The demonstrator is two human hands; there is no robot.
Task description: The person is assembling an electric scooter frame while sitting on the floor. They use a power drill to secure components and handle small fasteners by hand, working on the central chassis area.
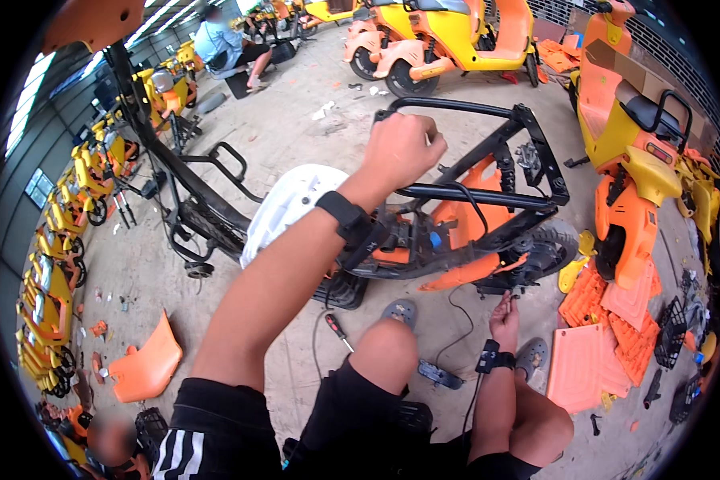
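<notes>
The left forearm (276,296) is nearest; its left hand (404,152) is closed around the upper bar of the black scooter frame (540,152), which stands before the person's knees. The right hand (502,322) is low, near the rear wheel (556,240); its fingers hide what they touch, so I cannot tell whether this grip pinches something. I judge the work only partly done: much of the frame is bare, but an orange panel (472,212) and the wheel are on it. Outward, I see a screwdriver (338,330), loose orange covers (578,368) and other yellow scooters (500,48).
</notes>
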